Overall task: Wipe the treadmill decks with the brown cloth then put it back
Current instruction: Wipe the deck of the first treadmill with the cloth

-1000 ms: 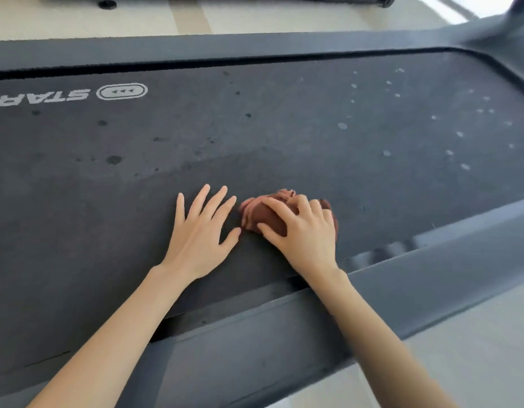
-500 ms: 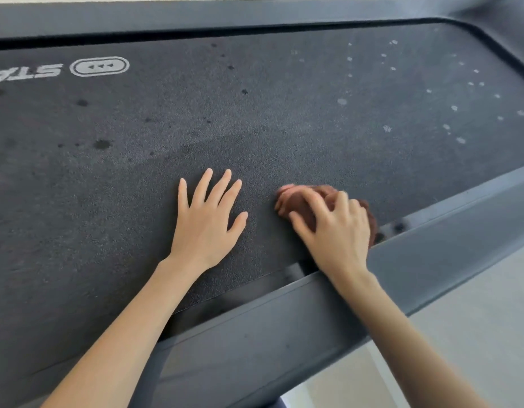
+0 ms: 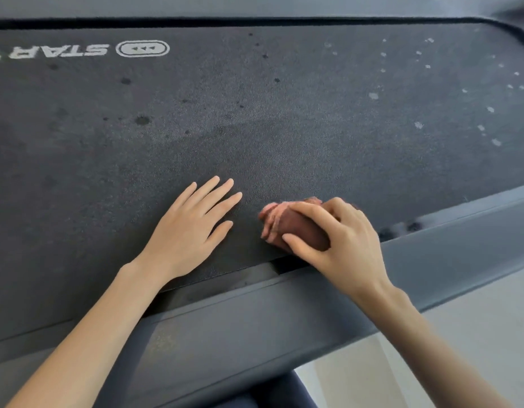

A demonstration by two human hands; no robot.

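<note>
A bunched brown cloth lies on the dark treadmill belt, close to the belt's near edge. My right hand grips the cloth from above, thumb and fingers curled round it, and covers its right half. My left hand rests flat on the belt just left of the cloth, fingers straight and spread, not touching the cloth.
Dark spots dot the belt's left and middle; pale specks are scattered at its right. White lettering and a logo sit at the far left. A grey side rail runs along the near edge, with pale floor beyond it at the lower right.
My right hand slid the cloth right along the near edge, then back a little towards my left hand. The left hand stayed flat on the belt. The view shifted.
</note>
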